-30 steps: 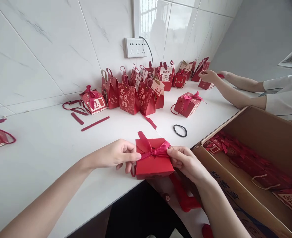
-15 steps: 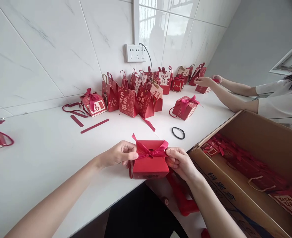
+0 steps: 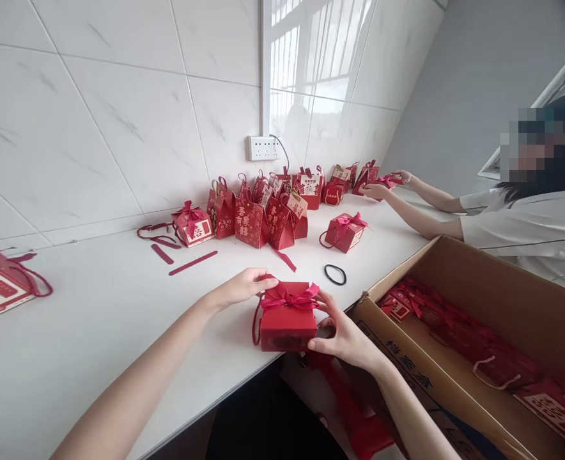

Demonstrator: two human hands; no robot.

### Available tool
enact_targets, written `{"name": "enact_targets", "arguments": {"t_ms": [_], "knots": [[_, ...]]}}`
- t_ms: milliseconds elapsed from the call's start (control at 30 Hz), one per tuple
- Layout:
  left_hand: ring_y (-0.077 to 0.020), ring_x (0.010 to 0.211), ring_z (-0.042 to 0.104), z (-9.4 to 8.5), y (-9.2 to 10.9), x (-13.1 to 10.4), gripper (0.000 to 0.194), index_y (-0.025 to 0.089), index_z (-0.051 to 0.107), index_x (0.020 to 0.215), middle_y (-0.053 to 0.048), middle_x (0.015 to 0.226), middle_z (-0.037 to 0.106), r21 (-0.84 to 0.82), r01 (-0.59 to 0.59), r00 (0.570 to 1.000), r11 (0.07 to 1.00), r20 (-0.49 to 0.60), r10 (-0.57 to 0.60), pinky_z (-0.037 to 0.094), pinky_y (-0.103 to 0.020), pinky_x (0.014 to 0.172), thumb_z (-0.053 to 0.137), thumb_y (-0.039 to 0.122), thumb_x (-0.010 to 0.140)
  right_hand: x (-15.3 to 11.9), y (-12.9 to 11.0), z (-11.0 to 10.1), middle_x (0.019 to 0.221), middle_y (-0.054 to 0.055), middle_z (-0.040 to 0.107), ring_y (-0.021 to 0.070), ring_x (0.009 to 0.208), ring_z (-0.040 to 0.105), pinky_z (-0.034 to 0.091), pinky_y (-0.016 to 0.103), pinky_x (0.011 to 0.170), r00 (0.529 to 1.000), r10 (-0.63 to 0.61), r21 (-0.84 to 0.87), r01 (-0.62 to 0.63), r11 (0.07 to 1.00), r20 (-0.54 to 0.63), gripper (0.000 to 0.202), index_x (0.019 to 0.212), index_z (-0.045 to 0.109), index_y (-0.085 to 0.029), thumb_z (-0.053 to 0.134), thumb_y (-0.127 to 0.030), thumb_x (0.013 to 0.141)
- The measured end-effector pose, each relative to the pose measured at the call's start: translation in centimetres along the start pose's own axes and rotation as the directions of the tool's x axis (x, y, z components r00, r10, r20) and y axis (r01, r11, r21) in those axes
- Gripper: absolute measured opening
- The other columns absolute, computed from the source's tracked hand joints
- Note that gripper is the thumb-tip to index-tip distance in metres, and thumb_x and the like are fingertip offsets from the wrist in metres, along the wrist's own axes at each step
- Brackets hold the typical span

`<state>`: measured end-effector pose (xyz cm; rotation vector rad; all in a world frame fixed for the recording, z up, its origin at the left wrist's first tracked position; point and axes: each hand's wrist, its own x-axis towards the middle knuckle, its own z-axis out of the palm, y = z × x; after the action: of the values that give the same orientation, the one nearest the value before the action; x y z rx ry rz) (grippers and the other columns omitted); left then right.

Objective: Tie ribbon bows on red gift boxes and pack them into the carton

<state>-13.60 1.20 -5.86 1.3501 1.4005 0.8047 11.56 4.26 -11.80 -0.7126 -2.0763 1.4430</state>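
A red gift box (image 3: 289, 322) with a pink ribbon bow (image 3: 294, 298) on its top sits near the table's front edge. My left hand (image 3: 244, 287) touches its back left corner, thumb on top by the bow, with its other fingertips partly hidden. My right hand (image 3: 347, 335) grips the right side, thumb at the front lower corner and fingers reaching to the back. A red cord handle (image 3: 256, 322) hangs down the box's left side.
Several red gift bags (image 3: 251, 220) stand by the tiled wall. A black elastic band (image 3: 335, 275), red strips (image 3: 193, 263) and another bowed box (image 3: 344, 231) lie on the table. At right, a large carton (image 3: 455, 390) holds red boxes. A co-worker's hands (image 3: 378, 190) handle a box beyond.
My hands have let go of the bow's loops and moved onto the box. The right hand now spans its side. My view has tilted up; the co-worker's box now shows a bow.
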Motion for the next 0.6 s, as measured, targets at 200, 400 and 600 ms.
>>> {"name": "enact_targets", "arguments": {"t_ms": [200, 400, 600], "knots": [[-0.0101, 0.062, 0.051, 1.6, 1.2, 1.3, 0.029, 0.016, 0.056, 0.075, 0.002, 0.070, 0.057, -0.033, 0.013, 1.000, 0.999, -0.017, -0.013, 0.039, -0.023, 0.061, 0.060, 0.044, 0.071, 0.1, -1.6, 0.9, 0.125, 0.009, 0.048, 0.0239, 0.111, 0.050, 0.045, 0.039, 0.090, 0.996, -0.060, -0.193, 0.048, 0.980, -0.061, 0.080, 0.134, 0.029, -0.025, 0.072, -0.033, 0.066], [-0.0169, 0.071, 0.059, 3.2, 2.7, 2.0, 0.028, 0.016, 0.055, 0.079, -0.002, 0.075, 0.059, 0.033, -0.015, 0.990, 0.999, -0.138, 0.020, 0.044, -0.029, 0.065, 0.059, 0.042, 0.070, -5.0, -4.8, 0.4, 0.113, 0.009, 0.052, 0.0240, 0.096, 0.056, 0.048, 0.038, 0.086, 0.945, -0.146, -0.354, 0.035, 0.935, -0.292, 0.073, 0.121, 0.035, -0.021, 0.070, -0.027, 0.058], [-0.0276, 0.115, 0.050, 9.8, 4.3, -2.8, 0.052, 0.019, 0.048, 0.113, -0.011, 0.118, 0.055, 0.062, -0.447, 0.884, 0.892, -0.122, 0.451, 0.043, -0.042, 0.094, 0.058, 0.048, 0.072, -13.0, -4.1, -1.0, 0.117, 0.011, 0.052, 0.0286, 0.096, 0.059, 0.050, 0.042, 0.080, 0.654, -0.121, -0.336, -0.215, 0.917, -0.747, 0.070, 0.123, 0.032, -0.024, 0.066, -0.041, 0.064]]}}
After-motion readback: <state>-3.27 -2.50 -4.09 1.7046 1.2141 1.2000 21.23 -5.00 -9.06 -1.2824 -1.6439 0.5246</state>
